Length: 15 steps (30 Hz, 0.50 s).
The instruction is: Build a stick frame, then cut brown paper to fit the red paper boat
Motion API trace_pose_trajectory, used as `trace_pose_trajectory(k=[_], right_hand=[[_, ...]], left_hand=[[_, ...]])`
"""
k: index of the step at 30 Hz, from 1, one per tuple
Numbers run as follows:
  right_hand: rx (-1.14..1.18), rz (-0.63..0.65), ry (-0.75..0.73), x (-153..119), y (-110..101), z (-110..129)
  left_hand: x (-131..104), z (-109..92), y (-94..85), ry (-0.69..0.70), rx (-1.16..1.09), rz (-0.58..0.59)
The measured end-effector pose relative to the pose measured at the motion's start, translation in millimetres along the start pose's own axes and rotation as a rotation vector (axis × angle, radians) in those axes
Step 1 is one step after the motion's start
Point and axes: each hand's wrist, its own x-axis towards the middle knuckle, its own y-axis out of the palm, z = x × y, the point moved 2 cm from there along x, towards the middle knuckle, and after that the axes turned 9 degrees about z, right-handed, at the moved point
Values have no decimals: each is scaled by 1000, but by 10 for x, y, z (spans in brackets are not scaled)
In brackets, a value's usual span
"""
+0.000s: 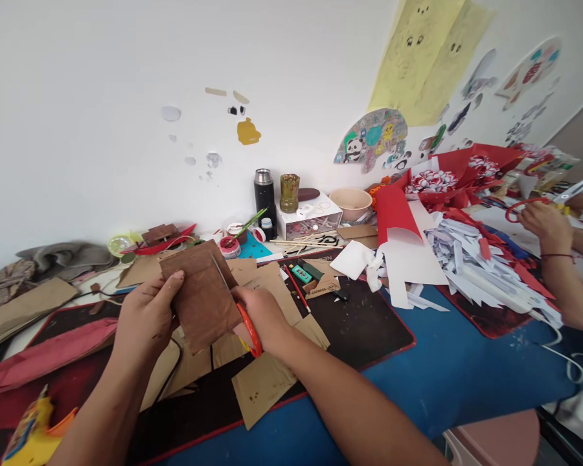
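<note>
My left hand (148, 310) grips a brown painted cardboard piece (204, 301) by its left edge, thumb on the front face. The piece is tilted and held above the work surface. Fingers of my right hand (265, 317) are wrapped round the red handle of a pair of scissors (251, 330), at the right side of the brown piece. A thin edge like a blade shows near the piece's top right; most of the scissors is hidden. Cut cardboard pieces (262, 388) lie beneath both hands.
A yellow glue gun (34, 433) lies front left. Behind are a black bottle (264, 197), a green glass (289, 193) and a bowl (350, 204). White paper strips (466, 259) pile up at right, where another person's hand (547, 226) holds scissors (522, 206).
</note>
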Motion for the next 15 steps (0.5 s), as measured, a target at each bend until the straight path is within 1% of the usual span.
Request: trace_pose_trajectory(k=[5, 9, 13, 15], right_hand=[[0, 23, -38, 31, -22, -40], [-13, 42, 18, 53, -40, -71], [-31, 44, 14, 39, -55, -55], [-34, 41, 20, 27, -62, -45]], left_hand=[[-34, -10, 50, -72, 72, 34], [-54, -6, 95, -80, 147, 21], [-43, 18, 87, -89, 177, 46], [-39, 22, 82, -61, 213, 44]])
